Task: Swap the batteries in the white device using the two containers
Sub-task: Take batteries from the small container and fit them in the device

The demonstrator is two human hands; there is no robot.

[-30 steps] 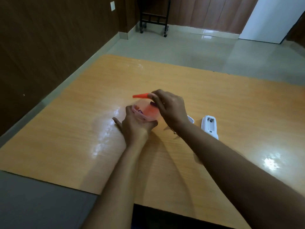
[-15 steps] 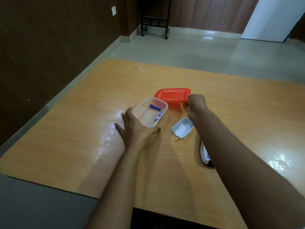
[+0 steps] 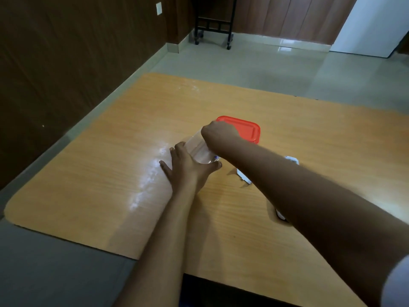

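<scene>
Right now the left hand (image 3: 188, 167) cups the near side of the clear tub (image 3: 200, 151) on the table (image 3: 110, 173), thumb on its right corner, fingers spread along the left wall, palm low on the wood. Right hand (image 3: 218, 132) reaches down into the tub from above, fingers curled and hidden inside; can't tell if it pinches a battery or is empty. Only a speck of blue (image 3: 215, 157) shows at the tub's near right corner, likely a battery. Red lid (image 3: 247, 129) lies flat just behind the tub, touching or nearly so. White cover (image 3: 243, 177) sits right of the tub, mostly under the right forearm. Device (image 3: 280, 214) is nearly hidden under that forearm, only a sliver visible nearer the body. A second container is not visible.

Handling, my guess: tub is thin, light plastic, slides easily on the glossy table, so bracing it is sensible. Batteries are small, hard, smooth cylinders that roll; best pinched across the middle with thumb and forefinger. Device is light and rigid, best held by its long sides, bay up.

Pose: left arm straight ahead, wrist flat. Right arm crosses diagonally from lower right, wrist bent down over the tub.
</scene>
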